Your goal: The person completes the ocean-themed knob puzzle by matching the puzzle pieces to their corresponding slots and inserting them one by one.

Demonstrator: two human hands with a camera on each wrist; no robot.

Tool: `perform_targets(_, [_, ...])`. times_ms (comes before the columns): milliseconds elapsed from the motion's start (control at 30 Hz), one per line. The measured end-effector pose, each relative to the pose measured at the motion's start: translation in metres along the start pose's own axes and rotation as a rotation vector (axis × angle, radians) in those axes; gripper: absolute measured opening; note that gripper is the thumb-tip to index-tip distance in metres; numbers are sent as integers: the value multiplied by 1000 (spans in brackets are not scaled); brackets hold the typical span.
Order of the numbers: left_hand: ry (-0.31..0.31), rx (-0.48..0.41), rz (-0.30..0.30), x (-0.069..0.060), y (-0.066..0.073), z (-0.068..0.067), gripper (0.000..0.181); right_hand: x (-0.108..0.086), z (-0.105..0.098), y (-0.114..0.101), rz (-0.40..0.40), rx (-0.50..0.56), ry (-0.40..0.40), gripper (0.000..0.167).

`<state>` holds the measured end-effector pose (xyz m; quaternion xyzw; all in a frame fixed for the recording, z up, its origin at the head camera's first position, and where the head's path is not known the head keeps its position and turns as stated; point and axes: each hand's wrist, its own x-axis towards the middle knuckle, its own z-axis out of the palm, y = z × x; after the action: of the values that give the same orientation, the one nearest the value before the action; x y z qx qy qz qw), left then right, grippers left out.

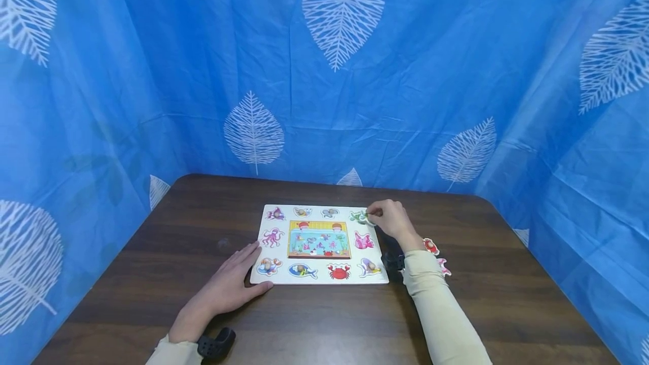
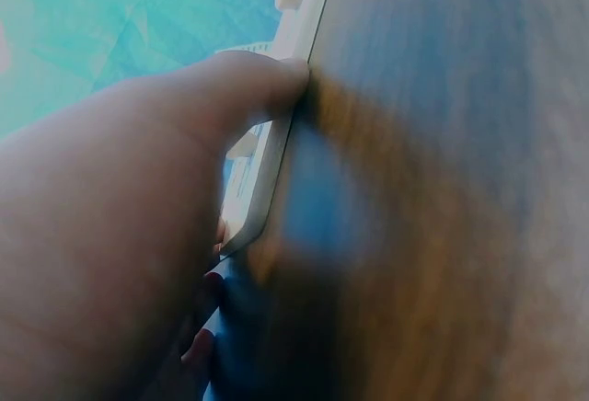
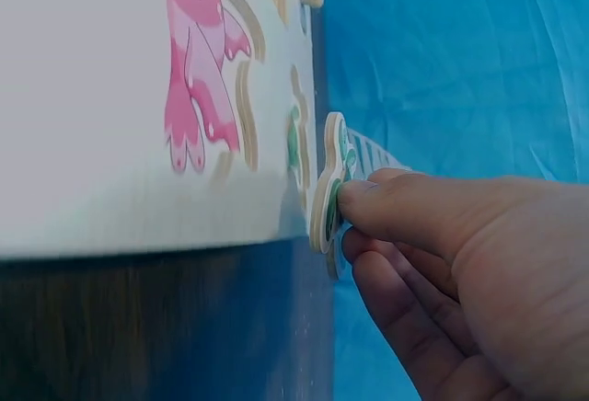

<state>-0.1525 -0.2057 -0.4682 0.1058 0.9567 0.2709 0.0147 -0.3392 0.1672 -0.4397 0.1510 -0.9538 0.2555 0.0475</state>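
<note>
A white wooden puzzle board (image 1: 322,266) with sea-animal pictures lies on the table. My right hand (image 1: 392,219) pinches a green, white-edged puzzle piece (image 3: 329,185) between thumb and fingers at the board's far right corner. In the right wrist view the piece stands tilted on edge beside a green picture. Below that corner is a pink picture (image 1: 364,240) with a cut outline. My left hand (image 1: 230,286) rests at the near left corner with fingers extended. Its thumb (image 2: 267,84) touches the front edge, and the other fingers lie along the left side.
Right of the board, partly behind the right forearm, lie a red crab piece (image 1: 431,246) and a pink piece (image 1: 444,267). Several knobbed pieces, such as a blue fish (image 1: 302,270), sit in the board. Blue leaf-patterned curtains (image 1: 385,100) surround the dark wooden table (image 1: 324,325).
</note>
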Motion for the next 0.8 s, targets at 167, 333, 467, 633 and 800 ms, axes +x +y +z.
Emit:
perform_targets(167, [-4,-2,-6,-1,0,1,93,5,6,-6,0,-3,-24,14])
perform_targets(333, [0,-2,-5,0,0,1,92,9,12,-9,-11,-26,-28,11])
perform_targets(467, [6,-1,-4,-1,1,1,92,10,16,-10,-3,-19,-33,11])
perform_targets(633, [6,3,-7,-1,1,0,92,13,18,-12,2,-2,-38,13])
perform_targets(800, [5,0,-6,-1,1,0,92,14,20,-14,31,-7,-33,13])
